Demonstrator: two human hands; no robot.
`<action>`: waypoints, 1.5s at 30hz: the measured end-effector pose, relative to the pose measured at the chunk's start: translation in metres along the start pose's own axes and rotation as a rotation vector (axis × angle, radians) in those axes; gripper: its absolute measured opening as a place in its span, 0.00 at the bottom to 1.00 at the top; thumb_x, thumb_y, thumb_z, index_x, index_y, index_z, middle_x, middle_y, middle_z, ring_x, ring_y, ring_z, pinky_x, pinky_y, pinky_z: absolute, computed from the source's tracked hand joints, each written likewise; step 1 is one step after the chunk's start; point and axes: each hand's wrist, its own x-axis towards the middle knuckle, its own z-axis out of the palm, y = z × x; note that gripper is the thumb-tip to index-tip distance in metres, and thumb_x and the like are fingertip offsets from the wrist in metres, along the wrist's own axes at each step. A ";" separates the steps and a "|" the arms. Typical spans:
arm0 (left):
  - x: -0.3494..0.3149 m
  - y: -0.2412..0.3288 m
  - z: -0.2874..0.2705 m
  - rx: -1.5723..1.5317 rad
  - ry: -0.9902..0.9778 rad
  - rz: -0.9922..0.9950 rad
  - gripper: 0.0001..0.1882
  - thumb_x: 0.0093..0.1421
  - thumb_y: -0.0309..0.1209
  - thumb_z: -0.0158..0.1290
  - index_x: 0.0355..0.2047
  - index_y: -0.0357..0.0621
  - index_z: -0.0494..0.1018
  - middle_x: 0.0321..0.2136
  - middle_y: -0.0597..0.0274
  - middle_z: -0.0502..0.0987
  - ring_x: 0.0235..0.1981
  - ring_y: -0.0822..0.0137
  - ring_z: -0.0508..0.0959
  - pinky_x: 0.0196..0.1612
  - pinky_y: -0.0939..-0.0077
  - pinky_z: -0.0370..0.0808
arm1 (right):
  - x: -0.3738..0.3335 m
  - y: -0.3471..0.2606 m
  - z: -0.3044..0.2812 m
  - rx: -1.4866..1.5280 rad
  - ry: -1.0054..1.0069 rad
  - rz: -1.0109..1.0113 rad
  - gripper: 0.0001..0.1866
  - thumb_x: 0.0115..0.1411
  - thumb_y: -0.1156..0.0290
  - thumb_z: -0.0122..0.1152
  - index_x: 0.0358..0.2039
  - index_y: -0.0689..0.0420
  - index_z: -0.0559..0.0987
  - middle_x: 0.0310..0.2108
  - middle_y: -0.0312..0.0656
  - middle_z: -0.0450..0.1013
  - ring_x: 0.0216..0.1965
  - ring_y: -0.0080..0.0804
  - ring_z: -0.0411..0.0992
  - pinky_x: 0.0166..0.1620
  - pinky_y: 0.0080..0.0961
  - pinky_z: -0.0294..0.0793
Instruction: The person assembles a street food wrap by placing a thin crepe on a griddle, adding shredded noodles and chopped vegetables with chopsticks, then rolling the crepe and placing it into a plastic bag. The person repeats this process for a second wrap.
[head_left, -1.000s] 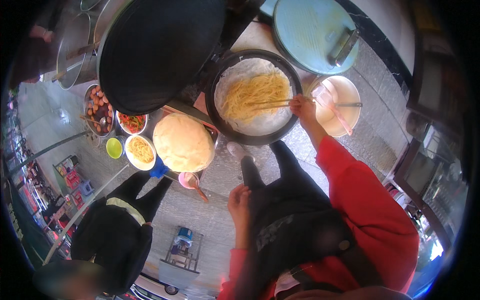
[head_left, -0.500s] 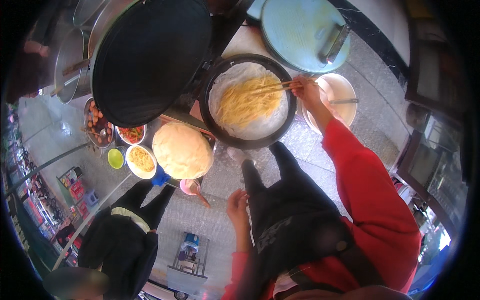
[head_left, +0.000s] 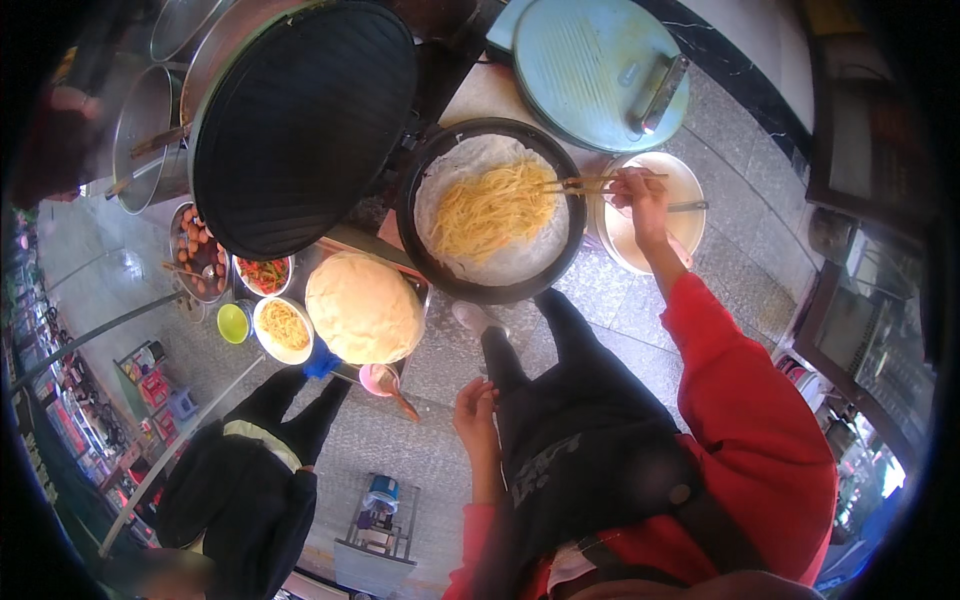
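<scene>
My right hand (head_left: pixel 640 195) is closed around wooden chopsticks (head_left: pixel 580 186), whose tips touch the right edge of a heap of yellow shreds (head_left: pixel 490 208). The shreds look like cut potato and lie on a thin white pancake (head_left: pixel 480 262). Under the pancake is a round black griddle (head_left: pixel 420 258), its dark ridged lid (head_left: pixel 305 130) raised at the left. Beneath my right hand stands a wide pale tub (head_left: pixel 690 228) with a metal handle resting across it. My left hand (head_left: pixel 475 408) hangs near my apron, fingers loosely bent and apart, with nothing visible in it.
A pale blue round lid (head_left: pixel 590 70) sits behind the tub. Left of the griddle are a large pale dough-like mound (head_left: pixel 365 308), a bowl of shreds (head_left: pixel 283 330), a bowl of red-green pieces (head_left: pixel 264 276) and a pot of eggs (head_left: pixel 198 252). Another person (head_left: pixel 245 480) stands at lower left.
My right hand has moved right with the chopsticks, which have drawn back from over the shreds to the edge of the heap. My left hand stays about where it was.
</scene>
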 end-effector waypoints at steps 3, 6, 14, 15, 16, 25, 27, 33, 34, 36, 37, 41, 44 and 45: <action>-0.001 -0.001 0.001 -0.013 0.001 -0.001 0.14 0.56 0.25 0.48 0.43 0.36 0.68 0.36 0.58 0.75 0.35 0.70 0.76 0.33 0.83 0.70 | -0.022 -0.016 0.025 -0.233 -0.074 -0.301 0.11 0.59 0.69 0.50 0.33 0.65 0.75 0.24 0.40 0.72 0.23 0.25 0.71 0.27 0.20 0.71; -0.002 0.002 0.005 -0.026 -0.005 0.002 0.14 0.56 0.24 0.48 0.43 0.36 0.68 0.36 0.58 0.75 0.35 0.70 0.76 0.33 0.84 0.70 | -0.023 0.004 0.028 -0.565 -0.225 -0.515 0.10 0.59 0.70 0.50 0.36 0.63 0.75 0.32 0.44 0.73 0.29 0.35 0.73 0.32 0.25 0.72; -0.005 0.005 0.003 -0.033 0.005 0.009 0.14 0.56 0.25 0.48 0.43 0.35 0.68 0.36 0.57 0.75 0.35 0.70 0.76 0.34 0.82 0.70 | -0.060 0.001 0.045 -0.925 -0.505 -0.755 0.10 0.54 0.74 0.50 0.37 0.59 0.74 0.37 0.46 0.71 0.36 0.41 0.71 0.35 0.33 0.73; -0.005 0.003 0.002 -0.041 0.007 0.014 0.14 0.56 0.25 0.48 0.43 0.35 0.67 0.36 0.57 0.75 0.35 0.70 0.76 0.34 0.82 0.70 | -0.059 0.000 0.044 -0.931 -0.489 -0.798 0.10 0.54 0.73 0.49 0.37 0.59 0.74 0.36 0.46 0.71 0.36 0.41 0.71 0.34 0.33 0.73; -0.005 0.002 0.002 -0.048 0.010 0.020 0.14 0.56 0.25 0.48 0.43 0.35 0.67 0.36 0.57 0.75 0.35 0.70 0.76 0.34 0.82 0.70 | -0.058 -0.002 0.041 -0.937 -0.473 -0.840 0.10 0.55 0.73 0.49 0.38 0.59 0.73 0.36 0.46 0.70 0.36 0.42 0.71 0.34 0.33 0.73; -0.007 0.009 0.003 -0.053 0.002 0.032 0.14 0.56 0.25 0.48 0.43 0.35 0.68 0.36 0.57 0.75 0.35 0.70 0.75 0.34 0.82 0.70 | -0.074 -0.005 0.034 -0.920 -0.458 -0.707 0.09 0.55 0.74 0.49 0.37 0.58 0.73 0.34 0.46 0.68 0.29 0.46 0.71 0.29 0.35 0.73; -0.009 0.011 0.003 -0.043 0.013 0.028 0.14 0.56 0.25 0.48 0.43 0.35 0.68 0.36 0.57 0.75 0.35 0.70 0.76 0.34 0.81 0.70 | -0.075 -0.009 0.041 -0.908 -0.440 -0.717 0.09 0.55 0.73 0.49 0.37 0.58 0.73 0.34 0.45 0.68 0.29 0.45 0.71 0.29 0.35 0.73; -0.010 0.007 0.001 -0.076 0.012 0.038 0.14 0.56 0.25 0.48 0.43 0.36 0.68 0.37 0.57 0.75 0.35 0.70 0.75 0.35 0.80 0.70 | -0.058 -0.005 0.072 -0.903 -0.480 -0.893 0.09 0.54 0.72 0.50 0.37 0.56 0.73 0.32 0.44 0.69 0.28 0.43 0.71 0.27 0.34 0.72; -0.009 0.009 0.000 -0.075 0.007 0.047 0.14 0.56 0.25 0.48 0.43 0.36 0.68 0.37 0.57 0.75 0.35 0.70 0.75 0.35 0.81 0.70 | -0.062 -0.006 0.079 -0.927 -0.503 -0.867 0.10 0.54 0.72 0.50 0.37 0.56 0.73 0.31 0.44 0.69 0.28 0.43 0.71 0.27 0.34 0.72; -0.009 0.007 -0.002 -0.094 0.022 0.048 0.14 0.56 0.25 0.48 0.43 0.36 0.68 0.37 0.58 0.75 0.35 0.70 0.75 0.35 0.81 0.70 | -0.071 -0.015 0.091 -0.953 -0.519 -0.846 0.09 0.54 0.73 0.51 0.37 0.57 0.73 0.31 0.44 0.70 0.29 0.42 0.71 0.29 0.33 0.73; -0.009 0.007 -0.005 -0.103 0.031 0.049 0.14 0.56 0.25 0.48 0.44 0.36 0.68 0.37 0.58 0.75 0.35 0.71 0.75 0.35 0.81 0.70 | -0.074 -0.017 0.097 -0.888 -0.522 -0.836 0.10 0.54 0.73 0.51 0.37 0.57 0.73 0.31 0.44 0.70 0.28 0.41 0.71 0.29 0.32 0.73; -0.011 0.005 -0.010 -0.131 0.045 0.050 0.14 0.56 0.25 0.48 0.44 0.36 0.68 0.37 0.58 0.74 0.35 0.71 0.75 0.35 0.80 0.70 | -0.076 -0.003 0.119 -0.544 -0.563 -0.633 0.10 0.55 0.73 0.53 0.38 0.60 0.74 0.30 0.44 0.71 0.27 0.34 0.72 0.29 0.24 0.73; -0.012 -0.003 -0.018 -0.160 0.088 0.051 0.14 0.56 0.24 0.48 0.44 0.36 0.68 0.37 0.59 0.74 0.35 0.71 0.75 0.35 0.81 0.70 | -0.082 0.023 0.158 -0.165 -0.552 -0.185 0.10 0.57 0.72 0.53 0.37 0.63 0.74 0.29 0.40 0.72 0.27 0.26 0.71 0.30 0.18 0.72; -0.012 -0.003 -0.020 -0.160 0.096 0.053 0.14 0.56 0.24 0.47 0.44 0.36 0.68 0.37 0.59 0.74 0.35 0.71 0.75 0.35 0.81 0.70 | -0.082 0.029 0.168 -0.040 -0.520 -0.010 0.10 0.57 0.72 0.53 0.37 0.64 0.74 0.29 0.39 0.72 0.27 0.24 0.71 0.30 0.16 0.72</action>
